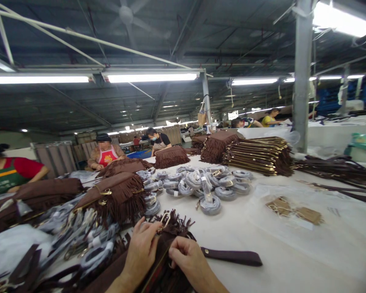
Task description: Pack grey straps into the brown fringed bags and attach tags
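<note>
A dark brown fringed bag (pixel 160 248) lies at the table's near edge under both hands. My left hand (pixel 143 246) is closed on the bag's upper part, its fingertips beside a gold clasp (pixel 165 219). My right hand (pixel 190 258) is curled in a pinch over the bag's zipped edge; whatever sits between thumb and finger is hidden. From behind that hand a dark brown wrist strap (pixel 232 256) with a metal rivet stretches right across the white table (pixel 280 260).
Wrapped grey coiled straps (pixel 198 183) pile up ahead. Brown fringed bags (pixel 116 195) lie left, and gold-zipped ones (pixel 256 152) are stacked behind. Brown tags (pixel 308 215) rest on plastic sheeting at right, near loose dark straps (pixel 338 169). Several co-workers (pixel 108 152) are across the table.
</note>
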